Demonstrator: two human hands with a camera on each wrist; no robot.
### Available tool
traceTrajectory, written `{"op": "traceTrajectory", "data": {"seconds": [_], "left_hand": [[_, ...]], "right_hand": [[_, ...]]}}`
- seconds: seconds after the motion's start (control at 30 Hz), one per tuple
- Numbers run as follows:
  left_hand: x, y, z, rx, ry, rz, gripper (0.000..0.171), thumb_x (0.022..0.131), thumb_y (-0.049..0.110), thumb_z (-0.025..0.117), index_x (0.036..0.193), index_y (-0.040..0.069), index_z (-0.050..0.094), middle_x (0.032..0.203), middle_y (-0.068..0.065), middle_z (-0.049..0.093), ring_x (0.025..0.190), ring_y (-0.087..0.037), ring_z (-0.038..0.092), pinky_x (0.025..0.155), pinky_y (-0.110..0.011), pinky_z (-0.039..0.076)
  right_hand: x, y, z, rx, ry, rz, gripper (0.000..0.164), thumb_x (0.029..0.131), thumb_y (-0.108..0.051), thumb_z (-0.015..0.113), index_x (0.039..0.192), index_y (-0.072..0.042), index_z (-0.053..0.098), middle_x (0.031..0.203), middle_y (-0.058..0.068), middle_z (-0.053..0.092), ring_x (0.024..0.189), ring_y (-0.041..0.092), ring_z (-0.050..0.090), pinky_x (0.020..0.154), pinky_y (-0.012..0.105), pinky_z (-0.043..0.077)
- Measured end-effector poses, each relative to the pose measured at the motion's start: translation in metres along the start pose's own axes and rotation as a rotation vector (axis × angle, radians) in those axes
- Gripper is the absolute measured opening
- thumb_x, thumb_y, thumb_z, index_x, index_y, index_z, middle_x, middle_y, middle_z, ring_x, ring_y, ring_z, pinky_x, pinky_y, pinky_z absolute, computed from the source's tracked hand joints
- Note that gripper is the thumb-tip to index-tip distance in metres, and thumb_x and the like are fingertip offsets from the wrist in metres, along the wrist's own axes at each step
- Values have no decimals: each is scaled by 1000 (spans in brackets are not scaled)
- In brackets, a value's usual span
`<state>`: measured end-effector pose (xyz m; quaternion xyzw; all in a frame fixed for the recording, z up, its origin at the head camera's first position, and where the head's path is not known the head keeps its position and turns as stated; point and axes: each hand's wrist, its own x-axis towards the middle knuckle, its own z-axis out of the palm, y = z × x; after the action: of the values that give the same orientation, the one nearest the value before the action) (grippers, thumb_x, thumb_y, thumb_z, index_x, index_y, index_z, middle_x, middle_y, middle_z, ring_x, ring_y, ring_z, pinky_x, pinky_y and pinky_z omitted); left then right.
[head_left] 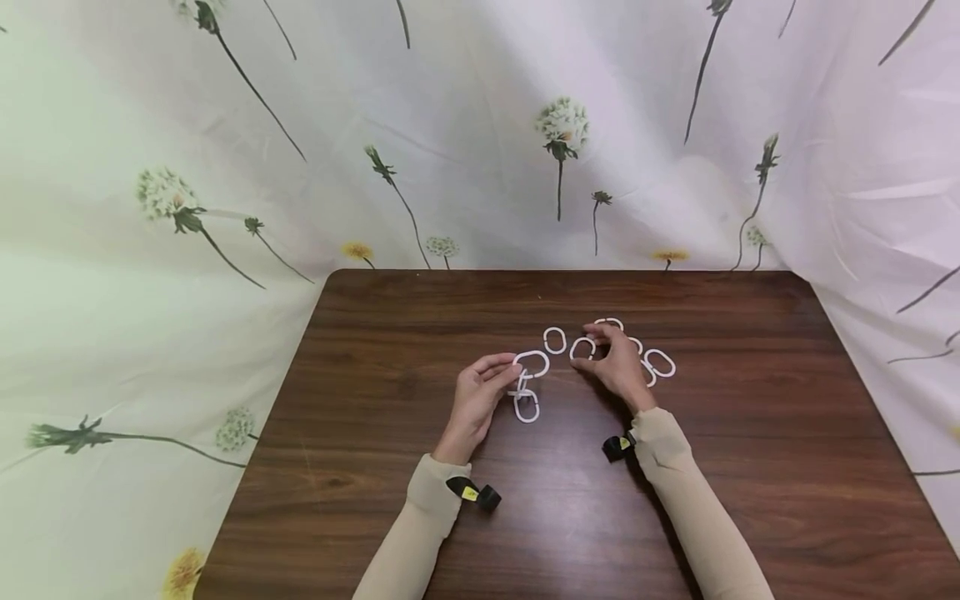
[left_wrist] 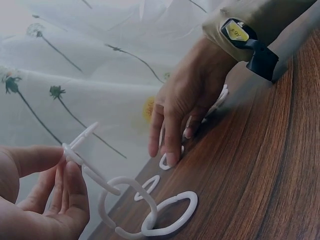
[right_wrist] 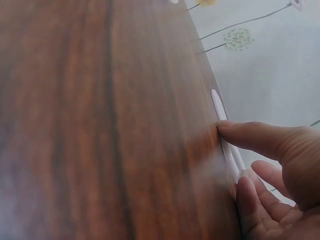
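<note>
Several white oval rings of what looks like plastic, with small breaks in their outlines, hang linked as a short chain (left_wrist: 126, 178) from a person's left hand (head_left: 478, 393), its thumb and fingers narrowed to a pinch on the uppermost ring. To the right of the chain, the right hand (head_left: 618, 363) holds a matching white oval ring (head_left: 582, 338) by its rim, thumb and fingers set apart across it; how firmly cannot be told. One single white ring (head_left: 545, 338) lies just beyond the chain, and a white cluster (head_left: 657, 351) sits farther right of it, partly hidden by the hand.

By their look, the rings should be light, stiff and slightly slippery, perhaps prone to snap if forced; the long side of the rim, clear of the break, seems the surest hold. The chain would likely swing at every joint.

Beneath the chain spreads a dark brown wood-grain desk (head_left: 337, 467), its sheen brightest on the person's side. Behind the chain, past the far edge, hangs pale fabric (head_left: 480, 167) printed with dandelions. Beige sleeves (head_left: 405, 533) show nearer the person than the chain.
</note>
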<state>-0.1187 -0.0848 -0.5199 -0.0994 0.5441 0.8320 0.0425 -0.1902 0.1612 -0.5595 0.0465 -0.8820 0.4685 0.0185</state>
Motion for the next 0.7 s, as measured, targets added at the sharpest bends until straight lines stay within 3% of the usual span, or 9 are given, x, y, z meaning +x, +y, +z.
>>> {"op": "traceTrajectory", "data": {"seconds": [0.33,0.7], "left_hand": [[0,3,1,-12,-9,1,21,91,-10,71,111,-5,71,85,4,75,73,-6,71,73,-21,62],[0,1,0,-22,-16,7,20,91,-11,71,109,-4,71,84,3,75,74,-6,71,72,-20,61]], "right_hand": [[-4,-1,1,-102,32,-15,51,74,-20,96,118,-5,77,109,16,65,95,30,65,80,33,52],[-5,-3,-3,-40,11,36,44,76,-20,95,107,-4,68,85,8,71,74,7,58,71,19,46]]}}
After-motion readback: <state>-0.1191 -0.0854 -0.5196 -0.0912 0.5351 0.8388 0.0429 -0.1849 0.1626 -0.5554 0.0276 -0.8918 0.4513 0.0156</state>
